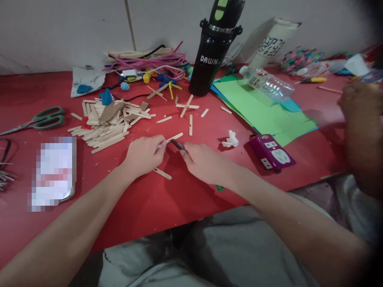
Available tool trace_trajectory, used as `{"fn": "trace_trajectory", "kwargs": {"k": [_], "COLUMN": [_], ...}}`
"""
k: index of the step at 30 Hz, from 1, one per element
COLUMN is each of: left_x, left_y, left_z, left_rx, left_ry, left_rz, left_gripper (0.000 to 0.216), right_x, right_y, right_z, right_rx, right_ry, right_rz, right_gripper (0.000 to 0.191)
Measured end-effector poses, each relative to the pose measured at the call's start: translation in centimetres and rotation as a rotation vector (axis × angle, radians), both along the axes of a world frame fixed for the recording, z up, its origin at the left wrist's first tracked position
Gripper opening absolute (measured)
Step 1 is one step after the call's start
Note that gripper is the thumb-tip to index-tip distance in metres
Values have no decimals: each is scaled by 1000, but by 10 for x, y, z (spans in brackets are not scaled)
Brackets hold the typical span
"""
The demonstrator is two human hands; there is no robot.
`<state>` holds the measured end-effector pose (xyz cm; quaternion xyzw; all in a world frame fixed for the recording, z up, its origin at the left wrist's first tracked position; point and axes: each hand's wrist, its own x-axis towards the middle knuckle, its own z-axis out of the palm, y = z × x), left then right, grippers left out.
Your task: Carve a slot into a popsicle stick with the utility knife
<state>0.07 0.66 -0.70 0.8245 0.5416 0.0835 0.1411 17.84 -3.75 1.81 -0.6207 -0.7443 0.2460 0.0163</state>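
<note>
My left hand (pixel 146 153) is closed on a wooden craft stick (pixel 177 136), whose pale end juts out to the right past the fingertips. My right hand (pixel 200 161) grips a slim dark tool (pixel 177 144) that looks like a craft knife. The tool's far end meets the stick between the two hands; its exact tip is too small to make out. Under my left hand, another craft stick (pixel 163 173) lies on the red table (pixel 143 211). Just beyond the hands lie a notched stick (pixel 190 125) and two sticks crossed into an X (pixel 187 106).
A heap of craft sticks (pixel 104 127), green-handled scissors (pixel 49 118) and a blurred-out phone (pixel 55 173) lie left. Behind stands a black bottle (pixel 208 59). Right are green paper (pixel 254 105), a plastic bottle (pixel 269 84), a purple power adapter (pixel 271 151) and another person's arm (pixel 363 135).
</note>
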Motion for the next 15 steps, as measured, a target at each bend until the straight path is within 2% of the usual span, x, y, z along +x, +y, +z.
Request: {"fn": "trace_trajectory", "kwargs": {"k": [15], "left_x": [2], "left_y": [-2], "left_z": [0], "left_rx": [-5], "left_ry": [39], "left_rz": [4], "left_gripper": [30], "right_x": [0], "right_y": [2], "right_z": [2], "right_rx": [-26], "right_ry": [-55], "right_rz": [47], "right_gripper": [25]}}
